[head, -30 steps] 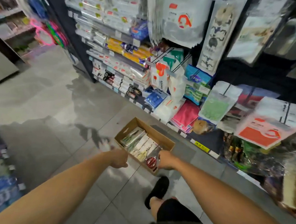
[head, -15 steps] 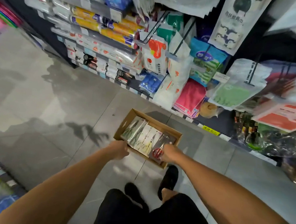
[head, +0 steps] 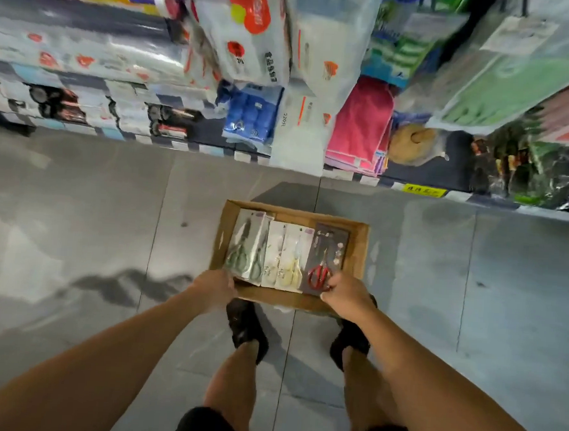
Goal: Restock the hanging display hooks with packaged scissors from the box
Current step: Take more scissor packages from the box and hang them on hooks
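Head view looks straight down on a shallow cardboard box (head: 358,253) low over the floor (head: 75,236), its near wall just above the person's shoes (head: 248,326); whether it rests on the tiles or is lifted cannot be told. Packaged scissors lie flat inside, side by side: a green-handled pack (head: 246,249) toward 9 o'clock, cream packs (head: 287,255) in the middle, and a dark card with red scissors (head: 323,261) toward 3 o'clock.

The left hand (head: 213,289) grips the box's 7 o'clock corner, fingers curled over the wall. The right hand (head: 346,294) grips the 5 o'clock corner, fingers curled narrow, thumb apparently over the dark card's lower end.

Both holds sit on the near wall only, so the far end at 12 o'clock hangs unsupported. It would likely dip, and the loose, glossy packs could slide and spill over the low wall. Thin cardboard may also fold at the corners.

Hanging packets (head: 254,40) crowd the shelf at 12 o'clock. A box raised close in could knock them.
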`<state>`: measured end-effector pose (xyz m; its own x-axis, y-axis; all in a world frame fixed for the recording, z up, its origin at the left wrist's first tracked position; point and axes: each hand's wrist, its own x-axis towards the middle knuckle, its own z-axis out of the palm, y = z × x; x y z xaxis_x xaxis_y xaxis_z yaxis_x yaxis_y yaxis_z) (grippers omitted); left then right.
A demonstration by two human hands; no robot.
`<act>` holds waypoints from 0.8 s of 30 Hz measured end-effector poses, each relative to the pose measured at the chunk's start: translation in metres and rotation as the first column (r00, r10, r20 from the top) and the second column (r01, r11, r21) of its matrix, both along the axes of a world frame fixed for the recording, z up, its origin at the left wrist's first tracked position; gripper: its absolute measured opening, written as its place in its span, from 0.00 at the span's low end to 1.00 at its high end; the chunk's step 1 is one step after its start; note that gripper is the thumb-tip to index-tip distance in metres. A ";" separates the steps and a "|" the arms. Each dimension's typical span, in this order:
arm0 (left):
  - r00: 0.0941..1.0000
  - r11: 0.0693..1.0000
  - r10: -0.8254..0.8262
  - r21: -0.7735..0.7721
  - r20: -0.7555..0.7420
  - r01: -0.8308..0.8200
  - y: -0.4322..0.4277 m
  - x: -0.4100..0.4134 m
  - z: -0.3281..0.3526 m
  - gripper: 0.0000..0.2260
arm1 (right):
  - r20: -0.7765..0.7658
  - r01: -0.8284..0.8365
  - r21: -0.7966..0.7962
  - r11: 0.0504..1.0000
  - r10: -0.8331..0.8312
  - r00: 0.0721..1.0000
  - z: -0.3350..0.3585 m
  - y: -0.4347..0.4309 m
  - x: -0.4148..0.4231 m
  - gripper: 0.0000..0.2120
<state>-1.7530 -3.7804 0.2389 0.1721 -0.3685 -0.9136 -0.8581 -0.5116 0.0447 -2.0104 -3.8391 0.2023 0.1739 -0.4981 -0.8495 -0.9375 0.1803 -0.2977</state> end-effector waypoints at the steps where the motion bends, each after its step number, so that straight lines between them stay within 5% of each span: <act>1: 1.000 1.000 -0.003 0.004 -0.002 0.003 -0.001 0.009 -0.025 0.13 | -0.029 0.041 -0.002 0.999 -0.041 0.999 -0.024 0.003 0.003 0.07; 9: 0.999 0.997 -0.031 -0.071 0.028 0.033 0.004 0.040 -0.238 0.19 | -0.141 0.193 -0.019 0.981 -0.193 0.971 -0.235 0.027 0.014 0.17; 15: 0.957 0.965 0.239 -0.149 0.162 -0.216 0.011 0.046 -0.363 0.25 | -0.236 0.426 -0.109 0.898 -0.440 0.866 -0.349 0.045 0.011 0.31; 20: 0.918 0.941 0.335 -0.118 0.211 -0.317 0.010 0.033 -0.425 0.36 | -0.312 0.526 -0.173 0.833 -0.553 0.773 -0.401 0.052 0.002 0.42; 24: 0.842 0.857 0.497 -0.275 0.211 -0.437 0.010 0.024 -0.440 0.37 | -0.327 0.501 -0.228 0.835 -0.550 0.768 -0.422 0.052 -0.003 0.56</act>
<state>-1.7294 -3.7702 -0.2008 0.5956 -0.3576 -0.7193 -0.5132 -0.8583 0.0018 -2.0139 -3.7870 -0.2199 -0.4542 -0.5212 -0.7225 -0.7486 0.6630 -0.0078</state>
